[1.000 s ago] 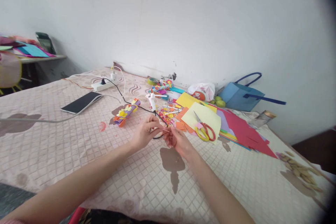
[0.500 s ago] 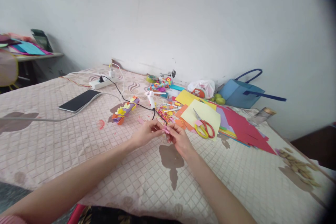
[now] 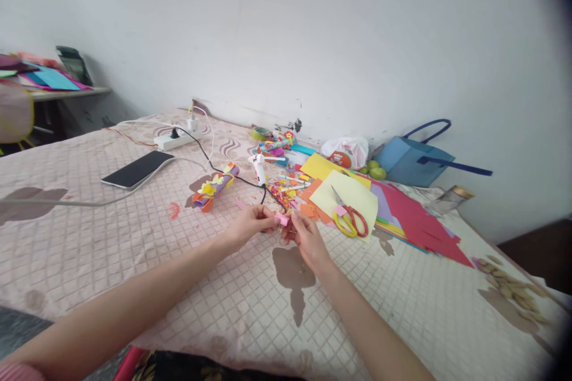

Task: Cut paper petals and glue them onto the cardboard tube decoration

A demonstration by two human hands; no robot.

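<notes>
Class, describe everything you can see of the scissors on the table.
The scissors have one yellow and one red handle loop, apparently plastic, and grey blades that look like metal. They lie on a pale yellow sheet, blades pointing to the upper left of the view, loops towards the sheet's near edge. A small pink piece seems to rest over them near the pivot.

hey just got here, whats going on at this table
A person is handling a small pink piece with bare hands above the patterned cloth. The left hand has it in its grip; the right hand is at its other side, though contact there is hard to make out. Beyond them is a white glue gun. A decorated purple roll lies to the left, and scissors lie mostly on a pale yellow sheet to the right.
</notes>
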